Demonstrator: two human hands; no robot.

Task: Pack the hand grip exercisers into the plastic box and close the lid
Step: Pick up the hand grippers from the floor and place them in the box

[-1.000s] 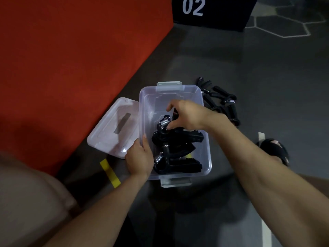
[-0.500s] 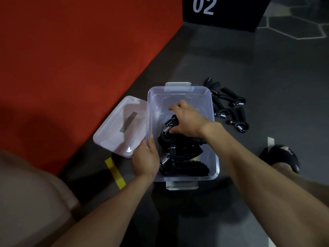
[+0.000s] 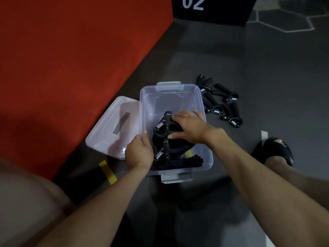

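Observation:
A clear plastic box (image 3: 170, 90) stands open on the dark floor with several black hand grip exercisers (image 3: 165, 155) stacked inside. My right hand (image 3: 191, 126) reaches into the box and grips the topmost exerciser (image 3: 164, 124) by its handle. My left hand (image 3: 139, 154) holds the box's left wall near the front corner, thumb over the rim. The clear lid (image 3: 114, 127) lies flat on the floor to the box's left. Several more black exercisers (image 3: 220, 104) lie loose on the floor to the right of the box.
A red mat (image 3: 71, 59) covers the floor at left. A black block marked 02 (image 3: 211, 8) stands at the back. A foot in a black slipper (image 3: 274, 150) is at right. A yellow tape strip (image 3: 107, 172) lies near the lid.
My right hand has slid to the right over the top exerciser, leaving its spring end uncovered. My left hand keeps its hold on the box wall. The view has shifted slightly.

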